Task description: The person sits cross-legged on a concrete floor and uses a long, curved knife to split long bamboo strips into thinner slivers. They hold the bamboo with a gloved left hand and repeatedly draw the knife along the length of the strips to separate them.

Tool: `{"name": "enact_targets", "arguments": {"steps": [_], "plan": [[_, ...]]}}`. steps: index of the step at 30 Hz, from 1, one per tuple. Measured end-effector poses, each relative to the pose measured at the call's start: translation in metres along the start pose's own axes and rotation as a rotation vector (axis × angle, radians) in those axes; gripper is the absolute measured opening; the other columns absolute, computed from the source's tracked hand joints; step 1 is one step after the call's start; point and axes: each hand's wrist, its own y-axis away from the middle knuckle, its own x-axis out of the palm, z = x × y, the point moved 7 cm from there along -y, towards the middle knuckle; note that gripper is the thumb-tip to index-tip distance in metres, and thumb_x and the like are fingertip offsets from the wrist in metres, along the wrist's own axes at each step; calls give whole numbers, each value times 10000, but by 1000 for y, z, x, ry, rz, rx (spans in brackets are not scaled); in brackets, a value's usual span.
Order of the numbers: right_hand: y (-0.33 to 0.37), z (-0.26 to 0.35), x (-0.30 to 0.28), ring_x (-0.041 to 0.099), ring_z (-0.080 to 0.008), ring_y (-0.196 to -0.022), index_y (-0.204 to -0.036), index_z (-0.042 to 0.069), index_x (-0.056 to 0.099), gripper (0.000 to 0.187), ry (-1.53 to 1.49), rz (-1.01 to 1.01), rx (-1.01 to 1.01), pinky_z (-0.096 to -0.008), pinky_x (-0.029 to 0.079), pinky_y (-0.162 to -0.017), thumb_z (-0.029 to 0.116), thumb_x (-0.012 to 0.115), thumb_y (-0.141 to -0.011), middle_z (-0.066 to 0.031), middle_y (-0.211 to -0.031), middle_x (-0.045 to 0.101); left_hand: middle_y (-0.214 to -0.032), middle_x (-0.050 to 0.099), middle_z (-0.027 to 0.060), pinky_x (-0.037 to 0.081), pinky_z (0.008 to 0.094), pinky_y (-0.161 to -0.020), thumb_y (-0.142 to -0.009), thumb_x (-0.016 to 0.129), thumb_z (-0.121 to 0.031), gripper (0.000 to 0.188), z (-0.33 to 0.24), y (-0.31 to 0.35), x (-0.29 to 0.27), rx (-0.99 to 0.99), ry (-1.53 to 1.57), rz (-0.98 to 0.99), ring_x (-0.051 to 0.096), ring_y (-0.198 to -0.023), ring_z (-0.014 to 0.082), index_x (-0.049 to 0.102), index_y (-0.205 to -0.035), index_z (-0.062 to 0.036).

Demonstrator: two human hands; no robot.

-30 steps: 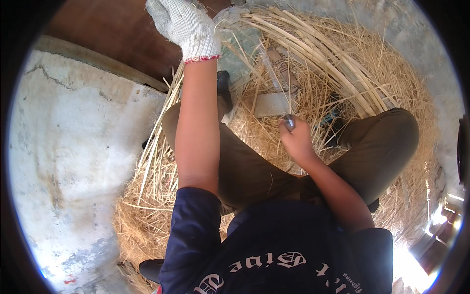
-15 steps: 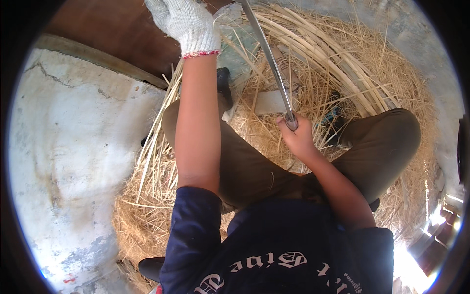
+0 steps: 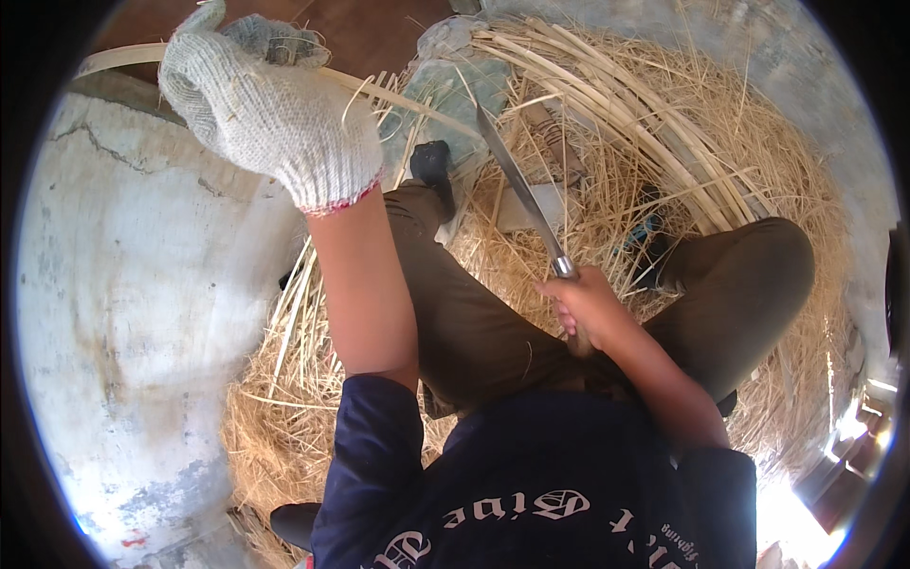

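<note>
Left hand [image 3: 270, 119], gloved, grips strip [image 3: 408, 102] at upper left; strip's right end nears knife [image 3: 522, 187] tip. Right hand [image 3: 595, 308], bare, holds knife handle. Risk: loose grip could let knife skid into left leg [image 3: 455, 296].

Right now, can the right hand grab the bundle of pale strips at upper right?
Probably not: the right hand is closed around the handle of the knife. The strip bundle looks mostly uncovered, so that grip seems the main obstacle.

Left grip [image 3: 275, 123] holds a pale strip [image 3: 408, 101], right grip [image 3: 595, 308] a knife [image 3: 520, 185].
</note>
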Motion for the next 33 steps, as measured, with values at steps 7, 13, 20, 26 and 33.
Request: {"name": "enact_targets", "arguments": {"steps": [7,13,20,26,33], "plan": [[-9,-19,-16,430,-112,-427,-744,77,507,260,35,-20,32,-301,348,-404,142,721,-876,0,-577,479,-677,506,18,434,340,-495,-954,598,-142,184,46,3,8,-185,-167,-20,450,-510,126,582,-1074,-3],[-6,-14,-15,429,-113,-421,-762,57,534,242,64,-52,2,-299,357,-403,145,729,-875,0,-570,479,-651,411,-88,297,217,-481,-1006,627,-266,152,48,22,31,-167,-14,44,367,-542,28,653,-966,-121],[24,3,-9,523,-161,-399,-663,40,562,333,229,10,-121,-335,412,-394,226,744,-870,-46,-527,544,-669,494,11,369,290,-474,-957,604,-165,141,3,1,19,-71,-109,38,417,-506,112,623,-993,-30],[17,7,-13,560,-122,-533,-707,25,581,289,313,-116,-309,-325,436,-518,202,736,-876,-17,-577,560,-694,541,55,421,310,-494,-923,614,-132,124,24,-7,11,-96,-64,68,481,-529,156,604,-967,-16],[-14,12,-31,498,-141,-556,-722,0,588,252,262,-203,-530,-365,416,-555,177,699,-863,-62,-596,550,-633,418,-96,281,213,-431,-996,618,-266,145,36,32,35,-135,-99,-21,369,-495,19,647,-967,-127]]}}
